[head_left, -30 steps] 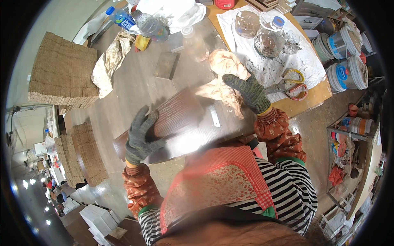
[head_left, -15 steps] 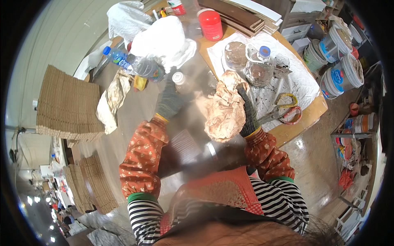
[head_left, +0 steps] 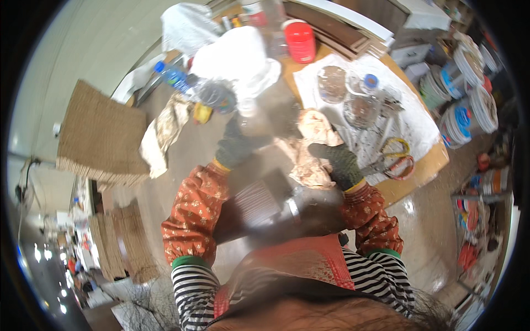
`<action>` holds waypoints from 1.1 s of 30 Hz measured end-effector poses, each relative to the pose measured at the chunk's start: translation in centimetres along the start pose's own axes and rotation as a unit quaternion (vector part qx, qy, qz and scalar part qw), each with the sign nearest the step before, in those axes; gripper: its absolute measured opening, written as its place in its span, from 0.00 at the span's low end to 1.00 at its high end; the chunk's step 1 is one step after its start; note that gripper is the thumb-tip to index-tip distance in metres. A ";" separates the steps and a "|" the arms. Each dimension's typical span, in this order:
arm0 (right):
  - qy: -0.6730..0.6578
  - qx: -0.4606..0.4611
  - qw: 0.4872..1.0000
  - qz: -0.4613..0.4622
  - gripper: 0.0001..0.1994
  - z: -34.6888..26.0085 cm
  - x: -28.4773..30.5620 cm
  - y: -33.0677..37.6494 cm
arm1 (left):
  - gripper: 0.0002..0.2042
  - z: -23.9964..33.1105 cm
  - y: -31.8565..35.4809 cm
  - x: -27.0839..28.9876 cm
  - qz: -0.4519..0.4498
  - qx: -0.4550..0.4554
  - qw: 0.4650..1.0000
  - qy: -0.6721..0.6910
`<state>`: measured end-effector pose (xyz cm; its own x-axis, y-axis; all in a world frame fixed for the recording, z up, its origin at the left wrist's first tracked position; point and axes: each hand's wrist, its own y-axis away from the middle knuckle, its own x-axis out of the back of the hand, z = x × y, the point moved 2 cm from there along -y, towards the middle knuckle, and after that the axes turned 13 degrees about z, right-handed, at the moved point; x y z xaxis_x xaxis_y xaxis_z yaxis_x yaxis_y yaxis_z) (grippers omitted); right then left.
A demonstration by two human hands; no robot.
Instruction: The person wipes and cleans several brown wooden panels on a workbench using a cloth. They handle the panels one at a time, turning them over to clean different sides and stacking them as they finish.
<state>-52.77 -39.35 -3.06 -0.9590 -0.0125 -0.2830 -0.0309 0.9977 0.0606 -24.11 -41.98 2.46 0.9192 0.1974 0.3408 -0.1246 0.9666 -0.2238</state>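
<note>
My right hand point(head_left: 343, 165), in a dark knit glove, is closed on a crumpled beige rag point(head_left: 312, 157). The rag spreads over a dark, glossy surface point(head_left: 234, 218) in front of me. My left hand point(head_left: 234, 144), gloved alike, reaches forward on the left, its fingers smeared by motion. Just beyond those fingers stands a small clear bottle with a white cap point(head_left: 247, 107); whether they touch it I cannot tell. Scissors with yellow and red handles point(head_left: 398, 160) lie right of my right hand. Behind the rag stands a clear jug with a blue cap point(head_left: 361, 107).
A stained white sheet point(head_left: 428, 129) lies under the jug and scissors. A red jar point(head_left: 300, 41), brown boards point(head_left: 326, 27) and white cloth point(head_left: 229, 58) sit at the back. On the left are a blue-capped bottle point(head_left: 174, 76), a stained cloth point(head_left: 161, 135) and stacked cardboard point(head_left: 102, 129). Buckets point(head_left: 469, 118) stand right.
My right hand has come from the rag's right side to over it, and the rag is flatter and more spread. My left hand stays near the white-capped bottle. The whole view has shifted slightly.
</note>
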 end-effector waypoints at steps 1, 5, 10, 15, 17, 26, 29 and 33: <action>-0.055 -0.078 0.995 -0.036 0.20 0.4 -0.1 0.0 | 0.23 1.8 0.6 -0.6 -0.013 -0.081 0.997 0.003; 0.235 0.182 0.952 -0.071 0.13 1.6 2.5 -0.2 | 0.25 6.9 3.0 -0.9 0.018 -0.066 0.967 -0.245; 0.211 0.254 0.940 -0.088 0.16 3.6 4.8 -0.5 | 0.12 7.5 2.7 -1.2 -0.111 -0.219 0.886 -0.393; 0.017 0.066 0.995 -0.071 0.19 8.1 3.5 -0.4 | 0.08 4.8 3.5 -3.2 -0.059 -0.391 0.771 -0.499; -0.036 -0.039 0.995 -0.082 0.20 10.3 3.5 -0.2 | 0.06 4.1 3.8 -4.7 -0.053 -0.401 0.728 -0.553; 0.247 0.164 0.953 -0.062 0.20 0.2 -0.3 -0.9 | 0.12 4.9 2.2 -4.9 -0.058 -0.345 0.845 -0.404; 0.377 0.558 0.730 -0.117 0.22 -6.5 -5.0 -3.6 | 0.19 6.0 1.3 -2.5 0.011 -0.386 0.874 -0.294; 0.356 0.439 0.818 -0.106 0.26 -8.6 -8.2 -5.3 | 0.32 7.9 4.8 6.3 0.028 -0.277 0.903 -0.328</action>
<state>-47.15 -45.12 7.19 -0.8886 0.0854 0.4508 -0.3037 0.6270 -0.7174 -21.81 -34.81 10.73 0.4753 0.4739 0.7413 0.2093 0.7575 -0.6184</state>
